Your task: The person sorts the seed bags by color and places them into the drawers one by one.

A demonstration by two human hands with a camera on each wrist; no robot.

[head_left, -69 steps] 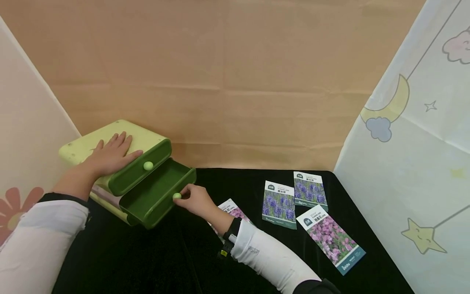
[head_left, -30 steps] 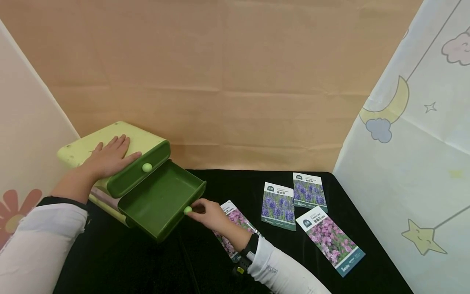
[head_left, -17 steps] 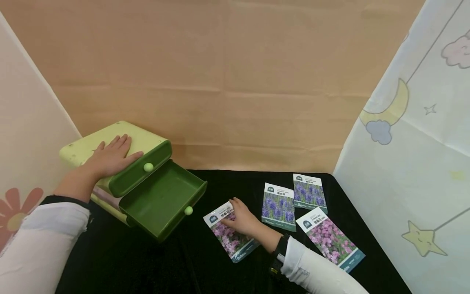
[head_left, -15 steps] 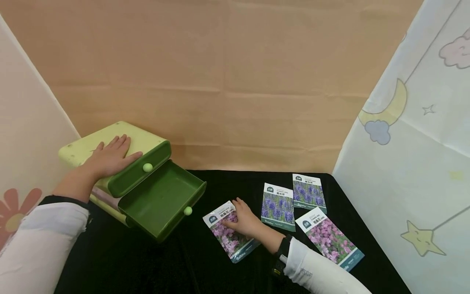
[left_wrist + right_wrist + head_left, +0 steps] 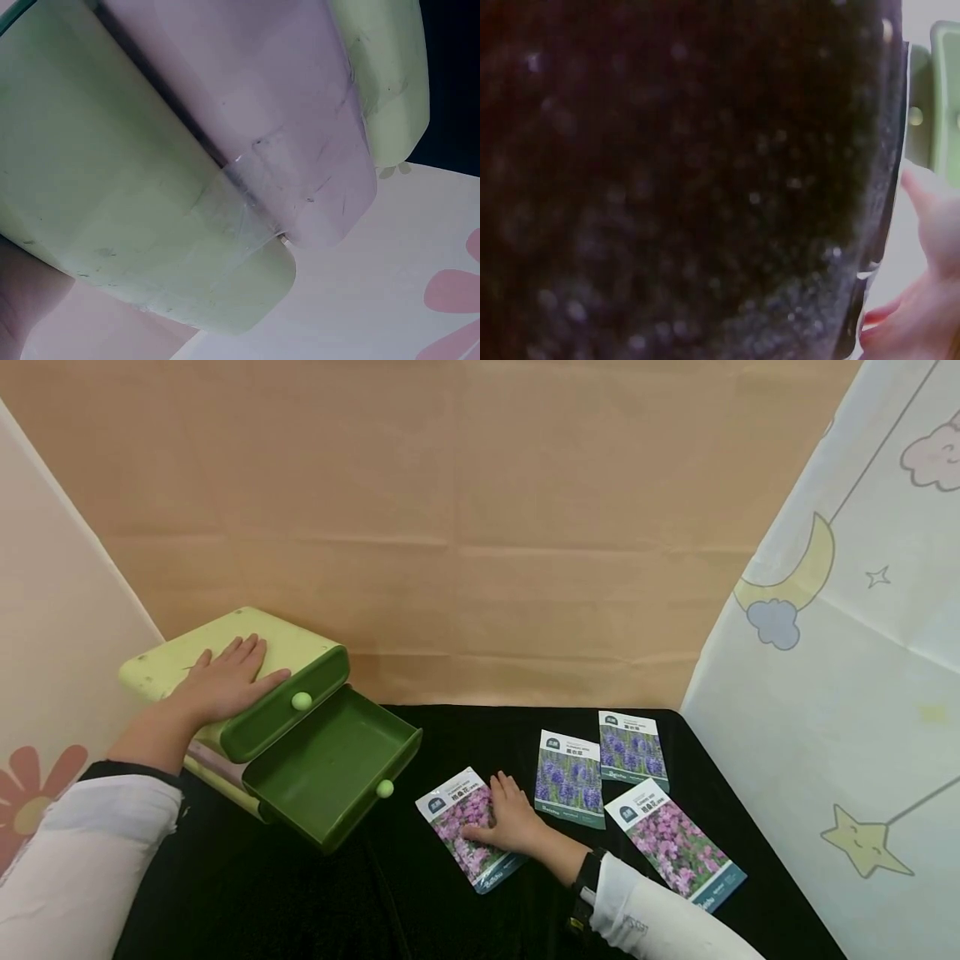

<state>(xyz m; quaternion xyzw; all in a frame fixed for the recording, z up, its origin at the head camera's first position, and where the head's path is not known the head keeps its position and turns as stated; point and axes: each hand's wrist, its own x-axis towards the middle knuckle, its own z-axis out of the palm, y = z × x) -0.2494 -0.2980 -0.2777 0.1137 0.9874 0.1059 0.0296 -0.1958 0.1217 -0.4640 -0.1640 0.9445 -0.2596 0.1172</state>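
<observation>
- Black cloth covers the table, with tan paper behind and pale printed sheets standing at both sides.
- On the left sits a light green drawer box; its lower dark green drawer is pulled well out and looks bare inside, while the upper drawer is in.
- The left hand lies flat on the box top, fingers straight and slightly spread. It seems to be steadying the box; if it lifts, a knock on the open drawer could make the box slide or tip on the cloth.
- The right hand presses on the pink-flower seed packet, which lies flat on the cloth just right of the open drawer. Its fingers are fairly straight and close together on the packet's right half, and I see no curl under the edge.
- A thin, glossy packet lying flat gives little to catch, so the fingers may skid it across the cloth or crease it.
- Two purple-flower packets and a second pink packet lie just beside the hand; a sweep to the right could nudge them.
- The drawer's front wall and knob stand between packet and drawer floor, so a low carry could snag there.
- The right wrist view is mostly dark blur and confirms nothing about the hold.
</observation>
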